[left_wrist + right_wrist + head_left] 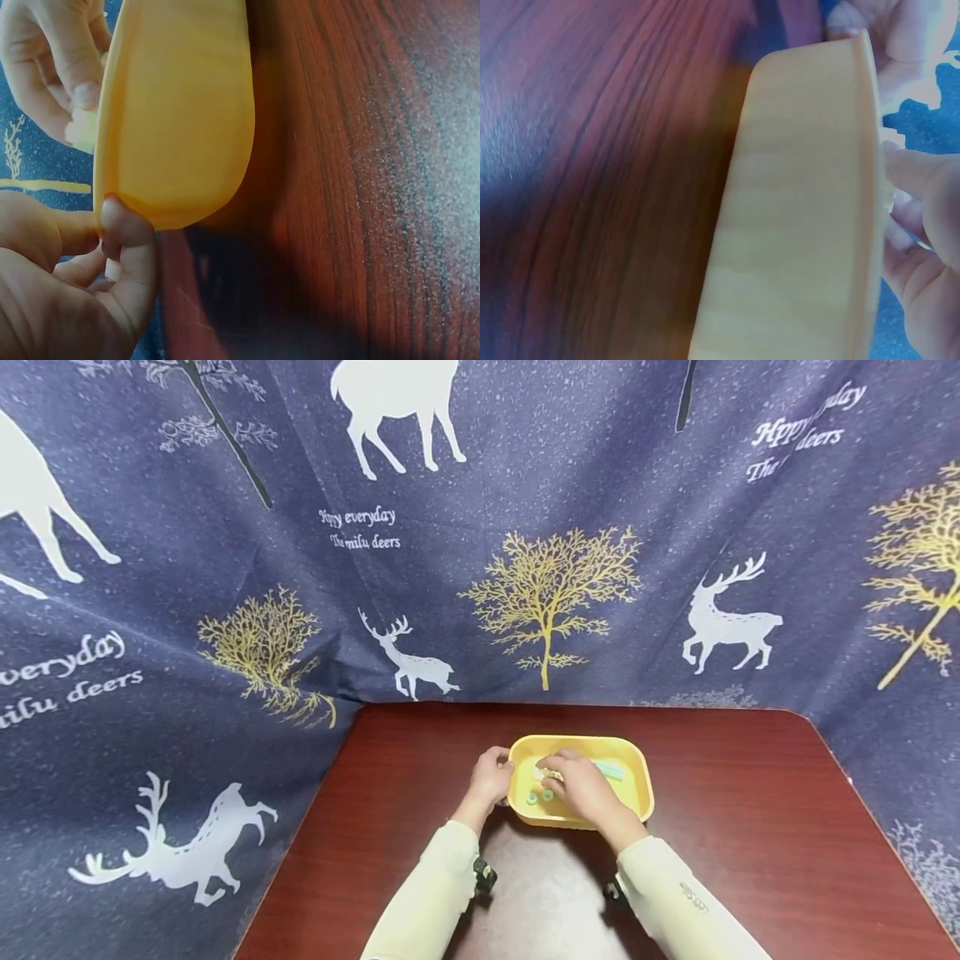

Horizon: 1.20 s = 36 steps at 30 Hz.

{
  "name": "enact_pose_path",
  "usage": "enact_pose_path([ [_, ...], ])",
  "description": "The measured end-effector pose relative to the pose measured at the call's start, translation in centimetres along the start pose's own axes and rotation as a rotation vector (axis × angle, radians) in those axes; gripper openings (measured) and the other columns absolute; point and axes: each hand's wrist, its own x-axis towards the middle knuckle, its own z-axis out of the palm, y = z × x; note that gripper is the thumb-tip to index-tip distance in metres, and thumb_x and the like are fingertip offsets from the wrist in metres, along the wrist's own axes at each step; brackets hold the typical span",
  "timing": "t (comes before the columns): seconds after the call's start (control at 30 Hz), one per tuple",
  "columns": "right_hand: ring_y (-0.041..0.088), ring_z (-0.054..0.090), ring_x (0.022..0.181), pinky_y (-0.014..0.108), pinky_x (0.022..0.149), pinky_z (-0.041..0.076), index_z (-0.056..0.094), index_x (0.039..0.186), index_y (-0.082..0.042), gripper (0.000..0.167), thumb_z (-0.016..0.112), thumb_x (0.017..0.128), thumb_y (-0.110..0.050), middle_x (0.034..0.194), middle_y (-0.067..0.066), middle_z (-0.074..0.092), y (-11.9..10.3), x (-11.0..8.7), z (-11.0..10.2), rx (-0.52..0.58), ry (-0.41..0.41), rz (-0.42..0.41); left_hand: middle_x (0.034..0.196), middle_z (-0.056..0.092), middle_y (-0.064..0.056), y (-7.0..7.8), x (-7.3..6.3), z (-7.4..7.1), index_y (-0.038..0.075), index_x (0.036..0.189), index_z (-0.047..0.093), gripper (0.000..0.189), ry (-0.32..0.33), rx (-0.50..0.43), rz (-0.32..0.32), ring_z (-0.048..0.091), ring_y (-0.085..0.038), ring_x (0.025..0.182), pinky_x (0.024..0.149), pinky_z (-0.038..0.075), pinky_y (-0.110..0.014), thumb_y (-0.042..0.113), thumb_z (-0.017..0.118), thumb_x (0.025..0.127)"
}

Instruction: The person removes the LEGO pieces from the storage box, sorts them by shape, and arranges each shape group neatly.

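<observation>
A yellow plastic bin (636,785) sits on the table between my hands. My left hand (489,777) grips its left end, with thumb and fingers pinching the rim in the left wrist view. Over the inside of the bin, my right hand (583,783) pinches a small pale yellow-green piece (81,130) whose exact kind I cannot tell. Two small green round pieces with light centres, one at the left (532,798) and a second green piece (547,795), lie on the bin's floor. Toward the right end is a pale green-and-white striped thing (611,770), partly behind my right hand.
The table (420,743) is dark reddish-brown wood, with glare near its front. A blue cloth (480,652) printed with deer and trees hangs along the back and left edges. Both sleeves are pale, and dark devices (484,877) sit under the wrists.
</observation>
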Motion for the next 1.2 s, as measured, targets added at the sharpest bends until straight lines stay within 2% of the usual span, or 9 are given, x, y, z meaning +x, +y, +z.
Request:
enact_pose_path([
  [0.23,0.023,0.067,0.09,0.043,0.082,0.06,0.076,0.11,-0.012,0.026,0.083,0.085,-0.015,0.096,0.002,0.068,-0.8,-1.2,-0.2,0.007,0.059,-0.054,0.102,0.062,-0.029,-0.7,0.1,0.1,0.001,0.137,0.057,0.034,-0.031,-0.047,-0.017,0.053,-0.019,0.05,0.034,0.045,-0.022,0.008,0.053,0.105],
  [0.43,0.019,0.068,0.093,0.041,0.085,0.06,0.077,0.11,-0.014,0.025,0.083,0.085,-0.014,0.099,-0.001,0.069,-1.8,-2.4,-0.6,0.025,0.071,-0.054,0.1,0.061,-0.029,-0.6,-0.1,0.0,0.001,0.136,0.057,0.032,-0.036,-0.049,-0.017,0.052,-0.018,0.049,0.036,0.046,-0.025,0.009,0.052,0.105],
  [0.8,0.017,0.069,0.096,0.038,0.088,0.06,0.076,0.112,-0.015,0.026,0.082,0.087,-0.018,0.102,-0.003,0.07,-3.9,-3.9,-1.8,0.01,0.043,-0.094,0.09,0.059,-0.021,-0.3,-0.3,-0.2,0.002,0.134,0.057,0.031,-0.046,-0.084,-0.012,0.051,-0.015,0.048,0.035,0.043,-0.021,0.008,0.052,0.104],
  [1.0,0.016,0.069,0.093,0.037,0.087,0.06,0.077,0.109,-0.017,0.027,0.085,0.083,-0.019,0.1,-0.004,0.072,-4.3,-4.5,-1.6,0.006,0.051,-0.134,0.097,0.061,-0.029,-0.3,-0.2,-0.2,0.003,0.135,0.056,0.032,-0.056,-0.088,-0.023,0.051,-0.017,0.048,0.034,0.043,-0.021,0.009,0.051,0.105],
  [1.2,0.016,0.069,0.093,0.038,0.087,0.061,0.077,0.111,-0.017,0.028,0.083,0.084,-0.026,0.102,-0.004,0.072,-4.8,-5.1,-1.3,-0.011,0.02,-0.145,0.105,0.061,-0.03,-0.1,-0.2,-0.3,0.002,0.137,0.056,0.033,-0.061,-0.082,-0.032,0.058,-0.02,0.055,0.036,0.047,-0.022,0.009,0.052,0.105],
])
